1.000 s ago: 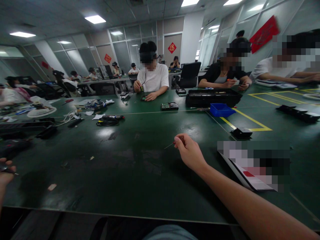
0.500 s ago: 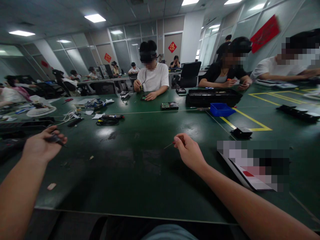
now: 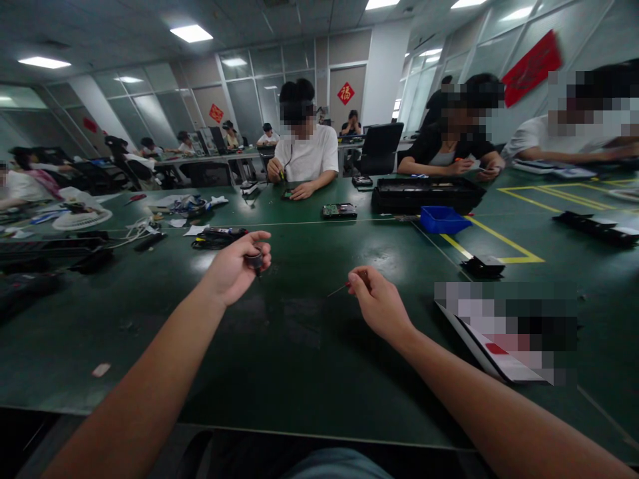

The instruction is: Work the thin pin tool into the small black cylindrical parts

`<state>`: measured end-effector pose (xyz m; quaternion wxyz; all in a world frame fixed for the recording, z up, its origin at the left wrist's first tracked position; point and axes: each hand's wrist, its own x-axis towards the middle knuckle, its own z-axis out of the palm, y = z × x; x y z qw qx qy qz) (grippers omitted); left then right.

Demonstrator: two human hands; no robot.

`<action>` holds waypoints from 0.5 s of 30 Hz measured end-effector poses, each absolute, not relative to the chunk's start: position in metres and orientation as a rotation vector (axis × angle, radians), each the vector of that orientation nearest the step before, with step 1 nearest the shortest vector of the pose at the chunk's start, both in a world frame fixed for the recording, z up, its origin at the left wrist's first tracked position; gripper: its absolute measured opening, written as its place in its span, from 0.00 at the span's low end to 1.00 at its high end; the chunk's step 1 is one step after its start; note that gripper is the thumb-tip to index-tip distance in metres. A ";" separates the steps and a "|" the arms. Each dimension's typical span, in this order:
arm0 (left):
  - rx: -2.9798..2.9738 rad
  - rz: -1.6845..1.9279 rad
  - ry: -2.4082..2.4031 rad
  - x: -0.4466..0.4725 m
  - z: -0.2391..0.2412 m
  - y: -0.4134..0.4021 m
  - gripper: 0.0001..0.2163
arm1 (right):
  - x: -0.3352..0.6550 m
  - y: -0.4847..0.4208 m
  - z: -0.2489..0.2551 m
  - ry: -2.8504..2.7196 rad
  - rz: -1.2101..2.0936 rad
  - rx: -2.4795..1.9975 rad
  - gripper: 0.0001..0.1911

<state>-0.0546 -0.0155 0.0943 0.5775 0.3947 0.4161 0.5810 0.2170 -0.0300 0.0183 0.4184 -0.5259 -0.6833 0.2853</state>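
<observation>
Over the middle of the green table [image 3: 309, 399], my left hand [image 3: 239, 266] has its fingers curled round a small dark, rounded part [image 3: 254, 259]; its exact kind does not show. To the right, my right hand [image 3: 377, 296] is closed on a screwdriver [image 3: 337, 291], whose thin metal shaft points left and slightly down. A bit of red shows at its handle, and the rest is hidden in my fingers. The two hands are apart, and the shaft touches nothing that I can see.
Ahead lie a bundled black cable [image 3: 217, 238], a circuit-board device [image 3: 339, 211], a blue bin [image 3: 444, 219] and a long black housing [image 3: 426, 195]. A black part [image 3: 483, 266] and a partly blurred white item [image 3: 514, 362] are right. Co-workers sit opposite, one in a white shirt [image 3: 312, 156].
My left hand has moved from the far left to the middle of the table, carrying the dark part. My right hand and the screwdriver have stayed in place.
</observation>
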 end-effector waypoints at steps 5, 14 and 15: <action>1.067 1.203 0.873 0.006 0.083 -0.019 0.18 | 0.217 -0.028 0.014 -1.706 0.675 -1.312 0.11; 1.541 0.927 1.143 0.031 0.019 -0.011 0.15 | 0.217 -0.029 0.013 -1.729 0.671 -1.329 0.12; 1.575 0.894 1.155 0.028 0.016 -0.008 0.15 | 0.216 -0.030 0.013 -1.734 0.673 -1.330 0.13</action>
